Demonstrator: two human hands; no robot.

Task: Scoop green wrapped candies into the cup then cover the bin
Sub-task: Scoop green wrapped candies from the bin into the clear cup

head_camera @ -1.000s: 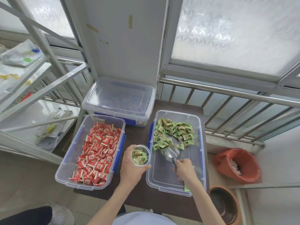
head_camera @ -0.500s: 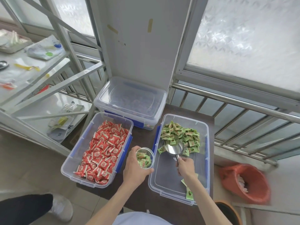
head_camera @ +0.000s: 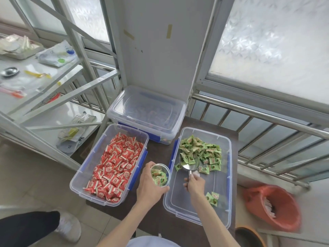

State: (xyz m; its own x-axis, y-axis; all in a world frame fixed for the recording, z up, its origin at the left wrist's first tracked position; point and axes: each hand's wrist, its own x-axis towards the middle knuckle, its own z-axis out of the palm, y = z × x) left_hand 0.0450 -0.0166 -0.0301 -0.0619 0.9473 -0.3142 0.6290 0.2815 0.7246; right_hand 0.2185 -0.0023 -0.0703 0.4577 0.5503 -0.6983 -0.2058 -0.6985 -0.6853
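Observation:
A clear bin (head_camera: pixel 229 177) on the right of the dark table holds green wrapped candies (head_camera: pixel 204 150) heaped at its far end, with a few loose ones near the front. My right hand (head_camera: pixel 194 184) grips the handle of a metal scoop (head_camera: pixel 189 162), whose bowl lies pushed into the near edge of the heap with a couple of candies in it. My left hand (head_camera: pixel 151 186) holds a small clear cup (head_camera: pixel 160 174) between the two bins; the cup is partly filled with green candies.
A second open bin (head_camera: pixel 83 177) with red wrapped candies sits on the left. A lidded clear bin (head_camera: pixel 146 111) stands behind both, against a white pillar. An orange basket (head_camera: pixel 274 209) is on the floor at right. A shelf frame with clutter stands at left.
The scoop has slid forward from the bare bin floor into the green heap. The cup has stayed in my left hand, and the camera has tilted up a little.

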